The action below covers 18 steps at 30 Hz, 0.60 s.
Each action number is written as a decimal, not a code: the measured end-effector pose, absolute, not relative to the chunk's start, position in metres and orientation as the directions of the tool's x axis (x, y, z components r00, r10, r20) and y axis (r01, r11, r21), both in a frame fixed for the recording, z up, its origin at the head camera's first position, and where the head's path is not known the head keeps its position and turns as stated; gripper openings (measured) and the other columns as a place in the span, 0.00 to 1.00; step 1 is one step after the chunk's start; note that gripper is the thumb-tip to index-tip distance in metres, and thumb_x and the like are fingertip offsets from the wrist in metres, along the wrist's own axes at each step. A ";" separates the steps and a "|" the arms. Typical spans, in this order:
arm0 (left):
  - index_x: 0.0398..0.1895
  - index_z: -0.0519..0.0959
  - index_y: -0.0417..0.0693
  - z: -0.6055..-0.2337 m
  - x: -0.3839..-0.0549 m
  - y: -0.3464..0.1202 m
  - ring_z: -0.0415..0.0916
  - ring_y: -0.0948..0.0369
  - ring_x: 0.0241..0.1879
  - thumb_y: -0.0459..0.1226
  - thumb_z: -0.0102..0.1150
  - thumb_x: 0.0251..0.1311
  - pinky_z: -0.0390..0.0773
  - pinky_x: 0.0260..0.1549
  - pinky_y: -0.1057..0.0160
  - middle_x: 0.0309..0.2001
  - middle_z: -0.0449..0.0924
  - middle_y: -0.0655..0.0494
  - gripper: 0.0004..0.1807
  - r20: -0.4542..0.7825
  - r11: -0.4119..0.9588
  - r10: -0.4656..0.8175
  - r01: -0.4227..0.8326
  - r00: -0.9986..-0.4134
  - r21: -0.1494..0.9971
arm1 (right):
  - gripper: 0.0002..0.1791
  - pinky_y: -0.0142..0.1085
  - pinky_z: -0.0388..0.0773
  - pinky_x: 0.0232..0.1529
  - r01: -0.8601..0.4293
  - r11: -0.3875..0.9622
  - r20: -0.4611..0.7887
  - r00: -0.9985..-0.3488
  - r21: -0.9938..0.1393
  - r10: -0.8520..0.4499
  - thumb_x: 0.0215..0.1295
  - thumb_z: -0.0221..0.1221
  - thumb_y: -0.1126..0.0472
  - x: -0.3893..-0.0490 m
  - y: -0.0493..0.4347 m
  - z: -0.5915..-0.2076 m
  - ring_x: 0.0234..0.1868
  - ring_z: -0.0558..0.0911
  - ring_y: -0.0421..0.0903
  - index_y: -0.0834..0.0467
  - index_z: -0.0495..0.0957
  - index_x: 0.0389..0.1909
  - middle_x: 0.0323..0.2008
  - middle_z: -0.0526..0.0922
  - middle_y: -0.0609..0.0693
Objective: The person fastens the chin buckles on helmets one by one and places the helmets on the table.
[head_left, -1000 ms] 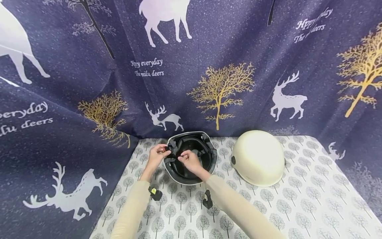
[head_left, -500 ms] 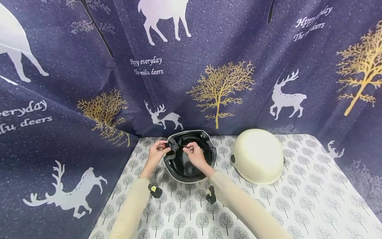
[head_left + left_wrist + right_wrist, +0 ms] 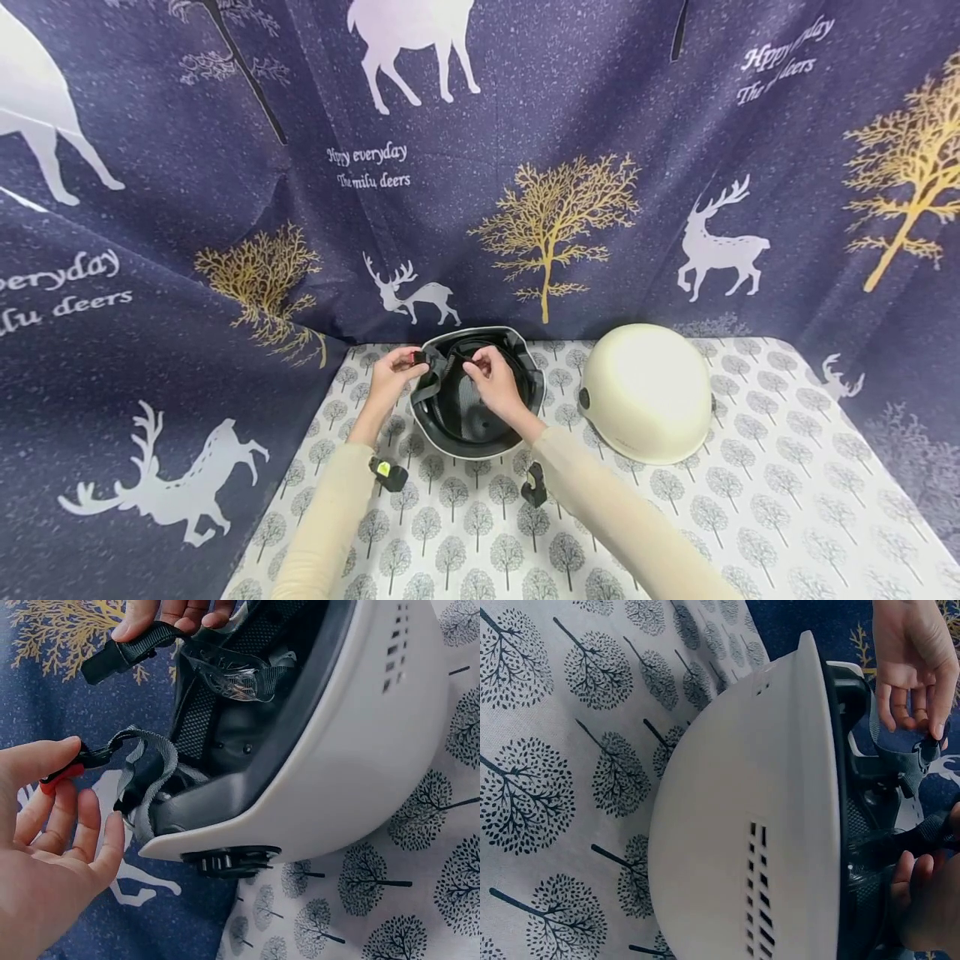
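An upturned white helmet (image 3: pixel 480 447) with a black lining stands on the table in the head view. At its left rim my left hand (image 3: pixel 390 379) pinches a black and red buckle (image 3: pixel 66 774) between thumb and fingers. A grey strap (image 3: pixel 161 776) loops from that buckle back to the helmet. Over the helmet's opening, my right hand (image 3: pixel 495 385) pinches the other strap (image 3: pixel 150 641), which ends in a black clip (image 3: pixel 101 664). Clip and buckle are apart. In the right wrist view my right hand (image 3: pixel 934 911) is partly cut off by the frame's edge.
A second helmet, cream-coloured (image 3: pixel 648 396), sits dome up to the right. The table cover (image 3: pixel 480 533) has a tree print. A dark blue curtain (image 3: pixel 480 250) with deer hangs close behind and at the left.
My right hand has moved up and right from the left part of the helmet's opening, lifting its strap. My left hand, with the buckle, has risen slightly.
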<state>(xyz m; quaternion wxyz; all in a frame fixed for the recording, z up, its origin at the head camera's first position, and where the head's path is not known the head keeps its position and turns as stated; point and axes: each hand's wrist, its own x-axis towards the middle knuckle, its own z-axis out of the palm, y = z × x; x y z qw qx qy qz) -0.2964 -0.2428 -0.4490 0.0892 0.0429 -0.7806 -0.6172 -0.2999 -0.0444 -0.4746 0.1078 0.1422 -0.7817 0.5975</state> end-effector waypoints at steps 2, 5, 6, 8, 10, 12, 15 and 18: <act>0.52 0.78 0.31 -0.447 -0.296 -0.241 0.74 0.75 0.31 0.27 0.67 0.53 0.74 0.36 0.78 0.28 0.75 0.73 0.21 0.100 0.233 -0.184 0.055 -0.978 0.971 | 0.09 0.28 0.70 0.37 -0.365 0.243 0.351 -0.931 -0.898 -0.103 0.65 0.61 0.64 -0.299 -0.044 -0.473 0.34 0.73 0.43 0.65 0.72 0.39 0.37 0.76 0.61; 0.52 0.78 0.30 -0.445 -0.294 -0.239 0.75 0.75 0.31 0.26 0.67 0.53 0.76 0.36 0.78 0.27 0.75 0.73 0.21 0.110 0.224 -0.177 0.069 -0.978 0.972 | 0.09 0.30 0.74 0.40 -0.363 0.230 0.346 -0.932 -0.903 -0.111 0.66 0.60 0.64 -0.298 -0.044 -0.471 0.40 0.78 0.50 0.64 0.71 0.40 0.41 0.79 0.62; 0.52 0.78 0.30 -0.444 -0.294 -0.239 0.75 0.75 0.31 0.26 0.67 0.53 0.76 0.36 0.78 0.27 0.76 0.73 0.21 0.112 0.224 -0.173 0.072 -0.979 0.972 | 0.09 0.30 0.74 0.41 -0.354 0.224 0.337 -0.935 -0.908 -0.113 0.66 0.60 0.64 -0.298 -0.044 -0.470 0.42 0.79 0.51 0.64 0.71 0.41 0.43 0.80 0.62; 0.51 0.78 0.31 -0.443 -0.294 -0.238 0.74 0.74 0.31 0.27 0.67 0.53 0.75 0.36 0.78 0.27 0.75 0.72 0.21 0.115 0.231 -0.168 0.075 -0.979 0.970 | 0.09 0.32 0.76 0.42 -0.348 0.209 0.331 -0.937 -0.914 -0.112 0.67 0.59 0.64 -0.298 -0.044 -0.470 0.42 0.80 0.51 0.64 0.71 0.41 0.42 0.82 0.62; 0.51 0.78 0.31 -0.443 -0.293 -0.238 0.73 0.73 0.32 0.28 0.67 0.54 0.74 0.36 0.77 0.28 0.73 0.71 0.20 0.118 0.238 -0.158 0.078 -0.980 0.968 | 0.09 0.31 0.75 0.40 -0.337 0.199 0.320 -0.940 -0.920 -0.116 0.67 0.59 0.64 -0.297 -0.044 -0.469 0.38 0.79 0.47 0.64 0.70 0.40 0.40 0.83 0.62; 0.51 0.79 0.33 -0.443 -0.293 -0.237 0.74 0.73 0.34 0.28 0.67 0.54 0.74 0.36 0.76 0.30 0.73 0.69 0.20 0.123 0.249 -0.157 0.081 -0.980 0.965 | 0.09 0.31 0.73 0.39 -0.334 0.190 0.316 -0.941 -0.923 -0.118 0.67 0.59 0.64 -0.297 -0.044 -0.469 0.34 0.76 0.43 0.64 0.69 0.40 0.36 0.82 0.62; 0.51 0.79 0.34 -0.443 -0.293 -0.236 0.75 0.73 0.36 0.28 0.67 0.54 0.75 0.38 0.76 0.36 0.79 0.66 0.19 0.138 0.248 -0.139 0.100 -0.981 0.963 | 0.09 0.31 0.74 0.40 -0.336 0.173 0.317 -0.940 -0.926 -0.125 0.67 0.60 0.64 -0.297 -0.044 -0.469 0.33 0.75 0.41 0.64 0.69 0.39 0.34 0.82 0.60; 0.51 0.77 0.30 -0.443 -0.292 -0.236 0.76 0.74 0.36 0.26 0.66 0.54 0.75 0.40 0.78 0.48 0.85 0.50 0.20 0.155 0.221 -0.088 0.132 -0.984 0.966 | 0.09 0.32 0.77 0.45 -0.335 0.122 0.320 -0.938 -0.934 -0.131 0.64 0.61 0.67 -0.298 -0.044 -0.470 0.39 0.81 0.45 0.66 0.71 0.38 0.38 0.82 0.62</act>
